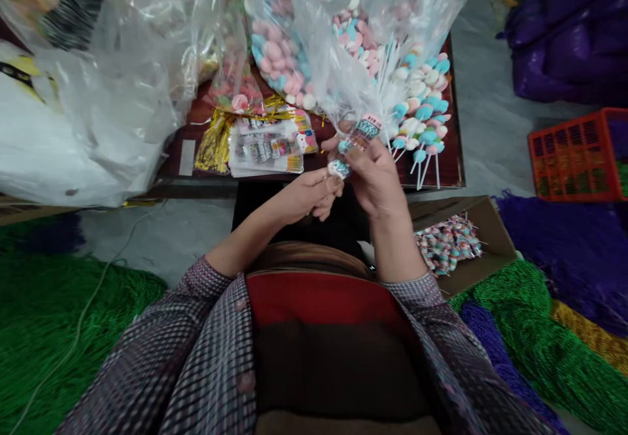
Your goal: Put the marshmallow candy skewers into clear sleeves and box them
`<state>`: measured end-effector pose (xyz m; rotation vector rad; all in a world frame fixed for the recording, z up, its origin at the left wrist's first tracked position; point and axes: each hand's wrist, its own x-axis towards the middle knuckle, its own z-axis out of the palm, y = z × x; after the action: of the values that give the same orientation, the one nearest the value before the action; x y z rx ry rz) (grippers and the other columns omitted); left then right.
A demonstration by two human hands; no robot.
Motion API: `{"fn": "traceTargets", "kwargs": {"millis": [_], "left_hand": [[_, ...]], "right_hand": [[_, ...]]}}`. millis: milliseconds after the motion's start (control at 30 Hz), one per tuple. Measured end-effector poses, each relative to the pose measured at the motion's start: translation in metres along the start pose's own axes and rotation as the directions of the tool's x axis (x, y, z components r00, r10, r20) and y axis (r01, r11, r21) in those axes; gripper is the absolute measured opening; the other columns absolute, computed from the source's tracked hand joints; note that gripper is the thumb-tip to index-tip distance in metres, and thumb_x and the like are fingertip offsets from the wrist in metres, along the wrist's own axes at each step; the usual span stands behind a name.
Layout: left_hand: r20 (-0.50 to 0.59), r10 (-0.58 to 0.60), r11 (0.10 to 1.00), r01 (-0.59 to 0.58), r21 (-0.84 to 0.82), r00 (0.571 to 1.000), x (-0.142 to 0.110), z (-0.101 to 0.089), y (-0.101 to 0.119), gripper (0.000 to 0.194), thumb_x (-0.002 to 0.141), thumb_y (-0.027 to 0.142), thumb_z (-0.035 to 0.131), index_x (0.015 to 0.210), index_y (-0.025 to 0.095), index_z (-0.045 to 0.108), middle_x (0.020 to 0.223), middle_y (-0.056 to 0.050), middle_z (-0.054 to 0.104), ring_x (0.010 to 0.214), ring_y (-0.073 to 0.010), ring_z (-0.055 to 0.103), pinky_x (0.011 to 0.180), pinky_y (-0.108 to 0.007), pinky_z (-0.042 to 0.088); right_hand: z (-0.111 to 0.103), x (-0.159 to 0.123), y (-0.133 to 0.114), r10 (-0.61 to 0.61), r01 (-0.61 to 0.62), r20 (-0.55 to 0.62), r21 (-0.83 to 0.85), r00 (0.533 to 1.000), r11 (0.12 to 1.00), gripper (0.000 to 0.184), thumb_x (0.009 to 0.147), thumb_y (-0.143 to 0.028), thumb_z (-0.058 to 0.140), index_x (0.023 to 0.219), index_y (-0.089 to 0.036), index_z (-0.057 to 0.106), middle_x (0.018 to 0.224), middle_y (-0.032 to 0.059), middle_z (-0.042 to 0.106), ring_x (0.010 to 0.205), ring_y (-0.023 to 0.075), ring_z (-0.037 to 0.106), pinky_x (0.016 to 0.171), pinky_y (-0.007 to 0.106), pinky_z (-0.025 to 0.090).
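Between my hands, just past the table's front edge, is a candy skewer in a clear printed wrapper (363, 133), tilted up to the right. My left hand (311, 196) is closed around its lower end. Higher up, my right hand (380, 176) grips the wrapper with thumb and fingers. Beyond lie several candy skewers (426, 124) in pink, white and blue on white sticks. To the left are a stack of flat printed wrappers (267, 154) and a bundle of gold twist ties (213, 147).
Large clear bags of pastel candies (282, 62) cover the back of the dark table (171, 160). A cardboard box (490, 245) of wrapped candies stands low at right, near an orange crate (572, 157). Green stringy material (93, 304) lies on the floor.
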<state>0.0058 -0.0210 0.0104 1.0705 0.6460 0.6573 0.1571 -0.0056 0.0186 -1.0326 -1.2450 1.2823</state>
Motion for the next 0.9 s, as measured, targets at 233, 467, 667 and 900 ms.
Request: {"fn": "traceTargets", "kwargs": {"millis": [233, 467, 667, 900], "left_hand": [[-0.12, -0.015, 0.986, 0.035, 0.161, 0.993, 0.003, 0.01, -0.004, 0.03, 0.097, 0.047, 0.056, 0.082, 0.023, 0.045, 0.055, 0.01, 0.036, 0.042, -0.0076, 0.035, 0.048, -0.022, 0.037], [-0.432, 0.201, 0.897, 0.013, 0.442, 0.879, 0.003, -0.013, -0.007, 0.024, 0.095, 0.023, 0.063, 0.073, 0.02, 0.052, 0.057, 0.006, 0.042, 0.05, -0.0087, 0.037, 0.053, -0.023, 0.031], [-0.574, -0.021, 0.971, -0.12, -0.206, 0.819, -0.006, -0.041, 0.02, 0.03, 0.098, 0.04, 0.06, 0.076, 0.02, 0.054, 0.049, 0.011, 0.03, 0.036, -0.0044, 0.024, 0.04, -0.018, 0.029], [-0.584, -0.13, 0.912, -0.135, -0.388, 0.801, -0.012, -0.041, 0.027, 0.031, 0.103, 0.033, 0.051, 0.075, 0.02, 0.052, 0.047, 0.012, 0.03, 0.033, -0.0034, 0.026, 0.038, -0.017, 0.029]], "right_hand": [[-0.016, -0.008, 0.015, -0.048, 0.035, -0.139, -0.093, 0.989, 0.995, 0.041, 0.085, -0.061, 0.071, 0.11, -0.028, 0.065, 0.093, 0.0027, 0.076, 0.078, 0.0178, 0.072, 0.058, 0.029, 0.057], [-0.014, 0.006, 0.02, -0.105, 0.09, -0.03, -0.313, 0.994, 0.945, 0.039, 0.098, -0.059, 0.052, 0.117, -0.029, 0.068, 0.103, 0.0039, 0.077, 0.084, 0.0175, 0.073, 0.068, 0.032, 0.061], [-0.017, 0.057, 0.016, -0.076, 0.319, 0.326, -0.803, 0.942, 0.504, 0.028, 0.1, -0.036, 0.051, 0.112, -0.025, 0.075, 0.11, 0.0075, 0.078, 0.111, 0.0282, 0.068, 0.101, 0.051, 0.051], [-0.018, 0.071, 0.013, 0.184, 0.415, 0.395, -0.906, 0.9, -0.085, 0.041, 0.101, -0.016, 0.033, 0.107, -0.015, 0.073, 0.111, 0.0155, 0.075, 0.116, 0.0328, 0.059, 0.105, 0.055, 0.037]]}}
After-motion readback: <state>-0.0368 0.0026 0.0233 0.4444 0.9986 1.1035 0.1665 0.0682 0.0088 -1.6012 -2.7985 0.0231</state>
